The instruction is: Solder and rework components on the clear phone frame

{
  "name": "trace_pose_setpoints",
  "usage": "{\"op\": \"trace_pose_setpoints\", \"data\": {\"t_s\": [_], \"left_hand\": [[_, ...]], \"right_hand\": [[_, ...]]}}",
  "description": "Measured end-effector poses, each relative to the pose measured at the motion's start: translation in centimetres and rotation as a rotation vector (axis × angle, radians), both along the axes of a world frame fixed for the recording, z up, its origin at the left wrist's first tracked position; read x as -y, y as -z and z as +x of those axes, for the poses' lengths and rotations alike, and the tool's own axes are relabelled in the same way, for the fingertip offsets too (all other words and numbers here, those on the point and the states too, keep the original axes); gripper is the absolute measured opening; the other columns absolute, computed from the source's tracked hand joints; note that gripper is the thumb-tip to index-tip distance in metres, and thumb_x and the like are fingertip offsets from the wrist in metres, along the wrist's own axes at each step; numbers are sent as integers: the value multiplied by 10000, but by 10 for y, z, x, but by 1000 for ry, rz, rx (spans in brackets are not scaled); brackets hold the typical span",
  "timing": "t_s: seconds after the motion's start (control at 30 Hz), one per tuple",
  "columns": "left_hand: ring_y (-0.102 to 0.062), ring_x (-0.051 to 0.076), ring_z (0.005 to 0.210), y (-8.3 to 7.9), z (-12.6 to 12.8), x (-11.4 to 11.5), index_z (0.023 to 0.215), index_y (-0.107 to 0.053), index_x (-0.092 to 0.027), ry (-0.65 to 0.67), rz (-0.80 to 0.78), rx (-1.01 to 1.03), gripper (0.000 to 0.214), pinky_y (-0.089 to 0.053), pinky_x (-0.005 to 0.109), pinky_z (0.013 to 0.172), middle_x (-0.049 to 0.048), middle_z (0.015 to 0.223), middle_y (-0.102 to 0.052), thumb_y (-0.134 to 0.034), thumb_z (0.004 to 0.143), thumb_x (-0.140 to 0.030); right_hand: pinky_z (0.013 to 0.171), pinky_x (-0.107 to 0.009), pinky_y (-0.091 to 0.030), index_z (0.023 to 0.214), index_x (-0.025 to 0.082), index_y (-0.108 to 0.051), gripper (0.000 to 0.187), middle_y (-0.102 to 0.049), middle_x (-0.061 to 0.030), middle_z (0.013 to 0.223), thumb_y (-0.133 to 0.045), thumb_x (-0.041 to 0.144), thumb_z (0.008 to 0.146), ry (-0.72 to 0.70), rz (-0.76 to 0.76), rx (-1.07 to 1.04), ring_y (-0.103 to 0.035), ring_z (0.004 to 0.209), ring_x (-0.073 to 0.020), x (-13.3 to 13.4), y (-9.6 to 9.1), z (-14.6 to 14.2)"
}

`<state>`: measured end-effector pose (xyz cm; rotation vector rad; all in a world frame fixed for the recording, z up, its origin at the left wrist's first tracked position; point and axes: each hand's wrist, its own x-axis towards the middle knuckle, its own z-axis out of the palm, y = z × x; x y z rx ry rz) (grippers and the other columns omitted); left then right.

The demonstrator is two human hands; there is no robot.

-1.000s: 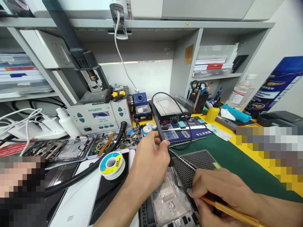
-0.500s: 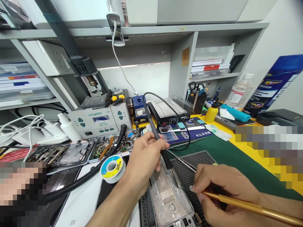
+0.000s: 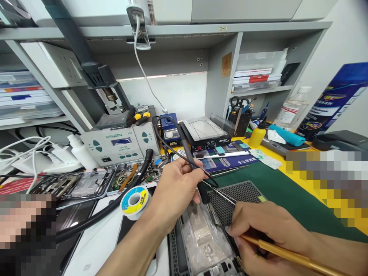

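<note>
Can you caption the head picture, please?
Left hand holds a black tool, right hand a gold tool, by an open device.

The metal frame [image 3: 201, 239] is cut off at the near edge, as is the gold tool [image 3: 283, 253], its front partly covered by the right hand [image 3: 261, 226]. The left hand [image 3: 179, 184] hides the black handle [image 3: 204, 194] midway. Pixel blocks mask 2 patches, left and right. The right edge crops the blue can [image 3: 330, 103].

Golden tool [image 3: 287, 253], black handpiece [image 3: 204, 194]
</note>
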<state>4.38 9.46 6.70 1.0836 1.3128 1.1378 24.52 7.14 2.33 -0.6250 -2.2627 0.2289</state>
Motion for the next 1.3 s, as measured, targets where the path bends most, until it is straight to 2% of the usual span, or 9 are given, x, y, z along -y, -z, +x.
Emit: {"op": "trace_pose_setpoints", "data": {"t_s": [0.1, 0.2, 0.4, 0.5, 0.73, 0.8, 0.87, 1.03, 1.3], "left_hand": [[-484, 33, 410, 1, 0, 0, 978, -647, -157, -5, -4, -15, 144, -378, 231, 468, -26, 851, -698, -606, 853, -101], [-478, 35, 407, 1, 1, 0, 990, -642, -154, -9, -4, -27, 148, -386, 230, 458, -25, 851, -700, -597, 858, -105], [-475, 38, 422, 1, 1, -2, 1001, -635, -154, -8, -8, -46, 151, -403, 229, 451, -12, 888, -711, -588, 868, -103], [-469, 40, 422, 0, 1, -2, 1002, -628, -155, -11, -9, -51, 152, -406, 232, 447, -12, 885, -703, -584, 867, -101], [-466, 33, 415, 1, 1, -2, 1004, -641, -149, -6, -8, -62, 163, -404, 226, 446, -20, 879, -702, -565, 867, -102], [-473, 30, 413, 2, 0, -3, 1009, -652, -146, 6, -4, -64, 165, -404, 224, 448, -21, 885, -707, -573, 868, -114], [-483, 29, 418, 3, -2, -3, 1000, -663, -146, 17, -2, -62, 157, -409, 220, 452, -27, 877, -702, -578, 870, -122], [-487, 28, 432, 3, -2, -3, 1026, -652, -139, 16, -4, -52, 179, -434, 209, 458, -32, 881, -683, -574, 868, -107], [-488, 11, 399, 3, -1, -4, 1042, -646, -134, 9, -15, -62, 177, -418, 216, 463, -5, 971, -713, -578, 879, -126]], "right_hand": [[595, -226, -476, 870, 245, -547, 282, -626, 70, 674, -480, -6, 763, -21, -4, 59, -589, 530, -93, 0, 0, 3], [590, -228, -477, 919, 244, -551, 312, -652, 59, 699, -473, -16, 764, -1, 45, 25, -614, 548, -99, 1, -1, 3], [561, -214, -460, 844, 244, -550, 288, -624, 71, 651, -463, -22, 773, -9, 11, 87, -580, 524, -89, 3, -2, 1], [549, -227, -444, 845, 242, -548, 272, -606, 72, 648, -476, -7, 766, 10, 19, 23, -550, 515, -93, 2, -2, 2], [577, -219, -488, 861, 229, -588, 301, -661, 49, 683, -451, -23, 770, -30, 28, 107, -626, 547, -92, 1, -5, 4], [553, -226, -480, 858, 234, -570, 283, -637, 57, 655, -454, -11, 778, -4, 47, 64, -600, 514, -93, 2, -5, 2], [564, -227, -493, 876, 232, -567, 308, -671, 44, 675, -439, -23, 762, 13, 81, 68, -648, 542, -102, 3, -4, 1], [555, -213, -494, 882, 232, -551, 338, -683, 42, 662, -414, -44, 745, -16, 143, 69, -661, 531, -95, 3, -6, 3], [576, -218, -487, 857, 218, -581, 316, -669, 24, 681, -449, -52, 757, -75, 46, 159, -634, 571, -101, 3, -5, 7]]}}
